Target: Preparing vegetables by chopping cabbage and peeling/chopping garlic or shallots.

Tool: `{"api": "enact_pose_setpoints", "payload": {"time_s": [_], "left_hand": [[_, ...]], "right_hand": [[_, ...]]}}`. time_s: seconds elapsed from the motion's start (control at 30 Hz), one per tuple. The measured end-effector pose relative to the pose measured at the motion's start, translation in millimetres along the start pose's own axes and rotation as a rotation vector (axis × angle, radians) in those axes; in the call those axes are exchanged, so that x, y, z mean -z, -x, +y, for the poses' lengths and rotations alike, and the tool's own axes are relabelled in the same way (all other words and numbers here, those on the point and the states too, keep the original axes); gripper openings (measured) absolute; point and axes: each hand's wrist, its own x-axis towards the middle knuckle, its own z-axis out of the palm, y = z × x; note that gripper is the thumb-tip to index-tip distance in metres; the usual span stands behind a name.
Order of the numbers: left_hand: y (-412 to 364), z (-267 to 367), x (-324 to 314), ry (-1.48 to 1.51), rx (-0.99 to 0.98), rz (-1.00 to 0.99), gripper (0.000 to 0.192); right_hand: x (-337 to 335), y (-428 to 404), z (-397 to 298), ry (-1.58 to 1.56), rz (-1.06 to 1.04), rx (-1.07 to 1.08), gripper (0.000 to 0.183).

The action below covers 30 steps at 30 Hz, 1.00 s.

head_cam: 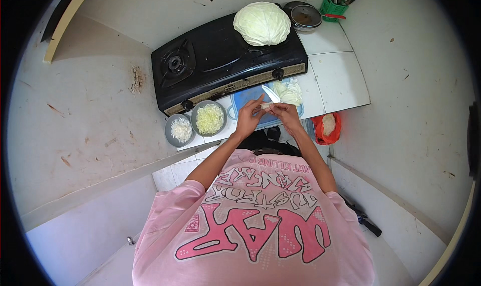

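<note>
Over a blue cutting board (244, 97), my left hand (248, 117) and my right hand (286, 115) meet at the fingertips. Between them they pinch a small pale piece of vegetable (266, 105), too small to identify. Just beyond my right fingers shows a knife's bright blade (271, 94); its handle is hidden, and I cannot tell whether it touches that hand. Loose cabbage leaves (291, 92) lie at the board's right end. To the left stand a grey bowl (224, 122) of shredded pale-green vegetable and a smaller grey bowl (169, 135) of chopped white pieces.
A black gas stove (214, 56) spans the counter behind the board, bearing a whole cabbage (262, 24). Right of it are a lidded pan (306, 17) and a green basket (332, 8) of utensils. A red plastic bag (335, 135) sits lower right. Walls close both sides.
</note>
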Motion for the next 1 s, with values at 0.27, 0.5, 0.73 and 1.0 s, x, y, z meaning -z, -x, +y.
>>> {"api": "enact_pose_setpoints", "payload": {"time_s": [0.27,0.5,0.73,1.0], "left_hand": [[-3.3,-32.9,-11.7,0.478,0.323,0.075,0.039],[-18.3,-22.2,2.0,0.374,0.342,0.033,0.030],[-29.5,1.3,17.4,0.060,0.358,-0.095,0.029],[-21.5,-22.7,9.9,0.581,0.287,-0.151,0.031]], "right_hand": [[-18.9,2.8,-3.8,0.226,0.150,0.155,0.028],[-19.3,9.2,-20.4,0.476,0.087,0.278,0.029],[-19.1,10.6,-19.8,0.598,0.050,0.330,0.033],[-17.4,7.2,-16.6,0.278,0.085,0.278,0.028]]}}
